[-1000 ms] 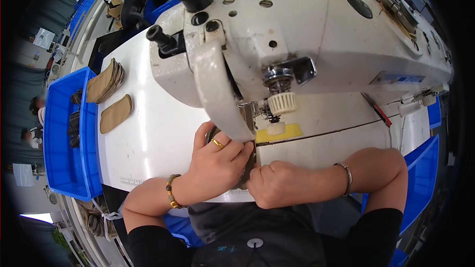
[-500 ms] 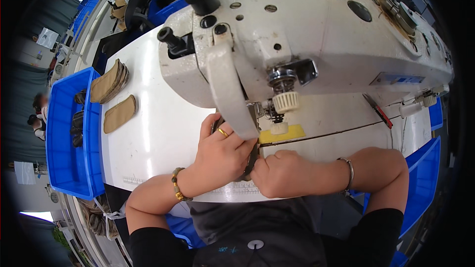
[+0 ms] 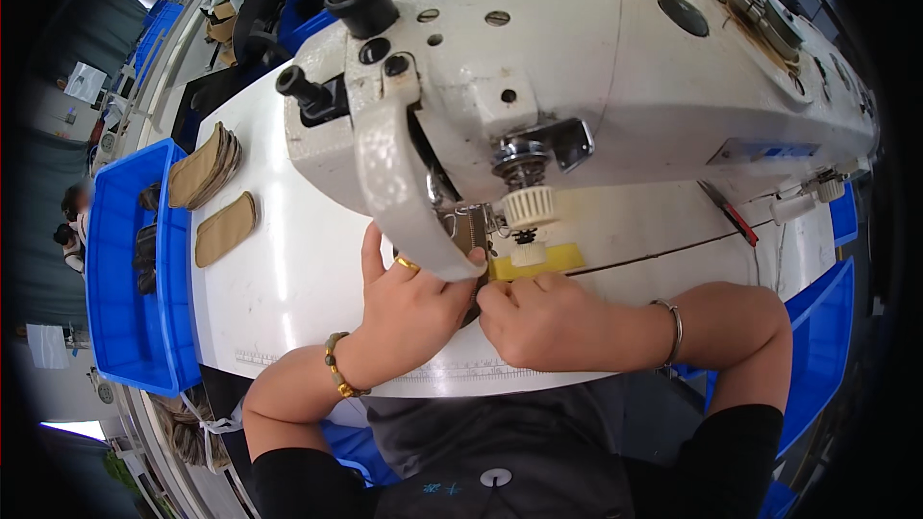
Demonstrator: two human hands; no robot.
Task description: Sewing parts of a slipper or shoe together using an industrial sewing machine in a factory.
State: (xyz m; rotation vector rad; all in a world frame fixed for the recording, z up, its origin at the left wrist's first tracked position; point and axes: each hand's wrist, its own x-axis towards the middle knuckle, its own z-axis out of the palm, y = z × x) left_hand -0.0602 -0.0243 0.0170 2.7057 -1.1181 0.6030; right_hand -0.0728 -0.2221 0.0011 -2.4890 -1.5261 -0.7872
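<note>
A white sewing machine [image 3: 654,96] stands over the white work table [image 3: 250,308]. At its needle lies a brown fabric piece [image 3: 469,234] with what looks like a zipper along it, partly hidden by my hands. My left hand [image 3: 409,312], with a gold ring, grips the piece from the left, index finger stretched forward and thumb beside the white guard [image 3: 404,192]. Close on the right, my right hand [image 3: 534,317] is closed, pinching the lower part of the same piece. A yellow plate [image 3: 558,257] sits just beyond my right fingers.
At the left are a stack of tan fabric pieces [image 3: 200,163], a single tan piece [image 3: 224,229] and a blue bin [image 3: 127,327] holding dark items. A red-handled tool [image 3: 735,218] lies on the right, near another blue bin [image 3: 817,356]. Other people [image 3: 72,235] appear at far left.
Both hands have moved forward, up the picture toward the needle, with the fabric. My left index finger reaches farther forward, and my right fingers are now higher, beside the yellow plate.
</note>
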